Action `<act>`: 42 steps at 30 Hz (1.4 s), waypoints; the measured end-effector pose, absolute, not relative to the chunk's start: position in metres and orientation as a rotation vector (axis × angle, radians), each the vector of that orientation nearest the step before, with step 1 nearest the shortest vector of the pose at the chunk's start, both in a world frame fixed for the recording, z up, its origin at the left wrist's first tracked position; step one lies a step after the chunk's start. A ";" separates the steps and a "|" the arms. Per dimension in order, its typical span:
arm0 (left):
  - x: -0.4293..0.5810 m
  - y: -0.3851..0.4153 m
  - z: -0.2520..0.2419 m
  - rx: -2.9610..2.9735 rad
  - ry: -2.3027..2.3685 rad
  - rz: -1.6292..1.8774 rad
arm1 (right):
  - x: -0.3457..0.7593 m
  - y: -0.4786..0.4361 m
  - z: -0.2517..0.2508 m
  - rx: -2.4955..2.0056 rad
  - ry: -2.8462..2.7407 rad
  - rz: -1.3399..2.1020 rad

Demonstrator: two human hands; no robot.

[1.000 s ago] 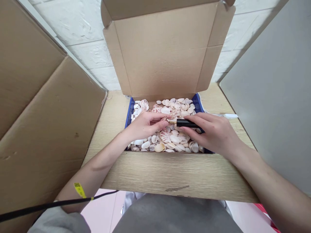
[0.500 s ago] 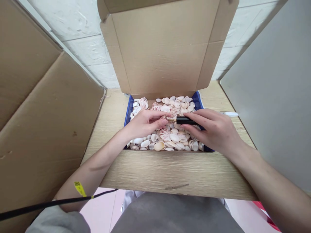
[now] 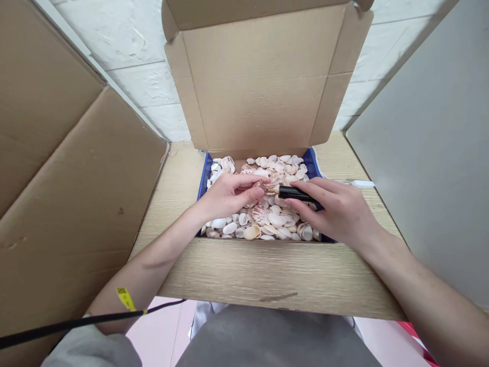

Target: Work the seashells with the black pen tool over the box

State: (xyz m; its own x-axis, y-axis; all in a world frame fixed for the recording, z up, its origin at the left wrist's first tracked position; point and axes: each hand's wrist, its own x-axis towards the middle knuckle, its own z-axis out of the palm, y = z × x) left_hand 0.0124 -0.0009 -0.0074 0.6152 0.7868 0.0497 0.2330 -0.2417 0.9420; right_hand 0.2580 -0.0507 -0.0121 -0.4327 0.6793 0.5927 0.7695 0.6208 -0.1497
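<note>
Over a box (image 3: 200,178) of seashells, my left hand (image 3: 233,196) pinches a small pinkish shell (image 3: 260,185) between thumb and fingers. My right hand (image 3: 334,206) is closed around a black pen-shaped mini drill (image 3: 296,193), which points left. Its thin brass-coloured tip (image 3: 272,190) reaches the shell; whether it has entered the shell I cannot tell. Beneath both hands lie many white and cream shells (image 3: 277,219). A red-streaked scallop shell (image 3: 260,214) sits just below the left thumb.
The cardboard lid (image 3: 260,86) stands raised behind the box. A large cardboard panel (image 3: 76,168) rises at left and a grey panel (image 3: 428,153) at right. A white cable (image 3: 361,183) lies on the wooden table (image 3: 244,270). A black cord (image 3: 91,319) with a yellow tag crosses the lower left.
The view has shifted slightly. My hands keep nearly the same pose, with the drill tip still at the shell and the drill tilted a little more.
</note>
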 end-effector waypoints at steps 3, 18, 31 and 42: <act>0.012 -0.001 -0.008 1.786 0.834 0.686 | 0.258 -0.052 -0.011 -1.134 -2.248 -0.180; 0.013 -0.003 -0.006 1.654 0.797 0.642 | 0.259 -0.049 -0.006 -1.040 -2.150 -0.403; 0.012 -0.002 -0.007 1.700 0.797 0.649 | 0.258 -0.050 -0.010 -1.020 -2.179 -0.298; 0.013 -0.002 -0.007 1.705 0.815 0.648 | 0.259 -0.050 -0.007 -0.995 -2.173 -0.351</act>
